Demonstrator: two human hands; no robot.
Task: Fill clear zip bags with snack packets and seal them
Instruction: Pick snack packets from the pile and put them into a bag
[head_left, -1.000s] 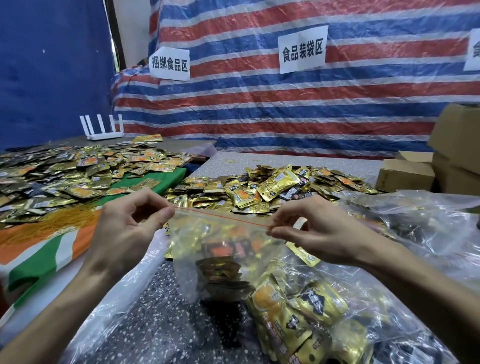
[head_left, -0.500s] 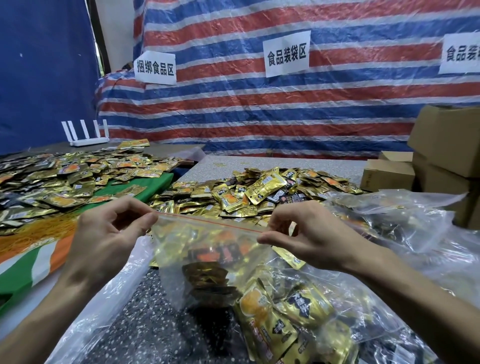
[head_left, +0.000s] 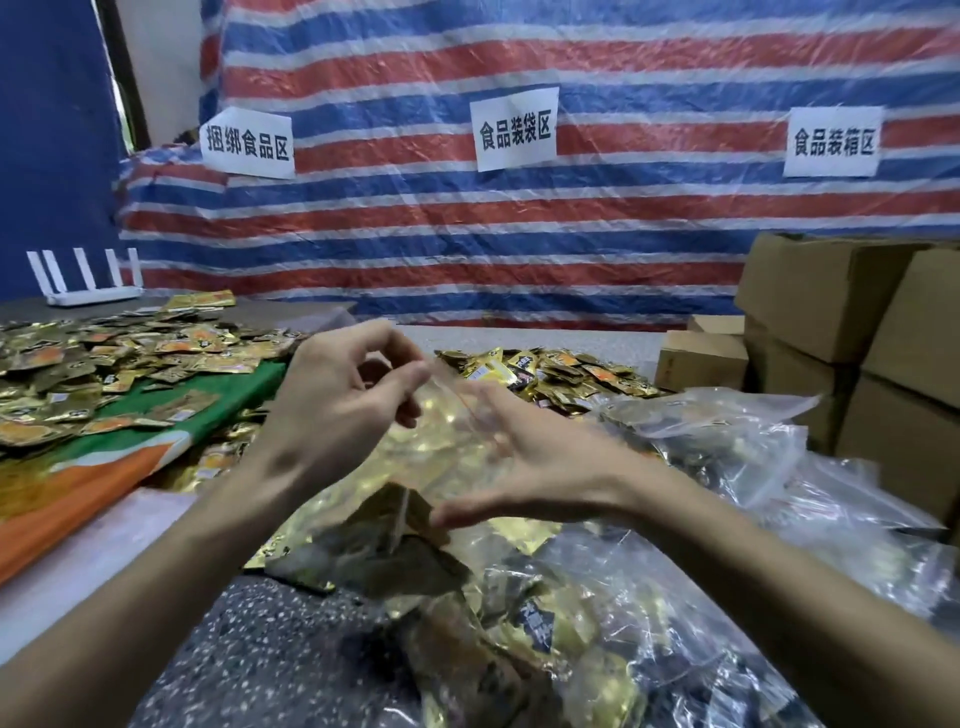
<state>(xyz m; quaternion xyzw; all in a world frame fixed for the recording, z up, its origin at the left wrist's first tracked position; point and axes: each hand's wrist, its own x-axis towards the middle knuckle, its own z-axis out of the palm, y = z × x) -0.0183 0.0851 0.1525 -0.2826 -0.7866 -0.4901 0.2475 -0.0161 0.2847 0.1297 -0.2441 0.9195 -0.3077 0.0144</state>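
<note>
left hand (head_left: 337, 410) pinches zip bag (head_left: 449, 441) top corner, mouth up, likely so snack packets (head_left: 400, 519) stay in | right hand (head_left: 545, 467) flat, fingers straight, beside bag, holding nothing

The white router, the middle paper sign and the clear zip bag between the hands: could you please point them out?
white router (head_left: 93, 297), head view, on its flat base.
middle paper sign (head_left: 516, 130), head view, centre of the sheet.
clear zip bag (head_left: 447, 447), head view, middle of its film side.
</note>
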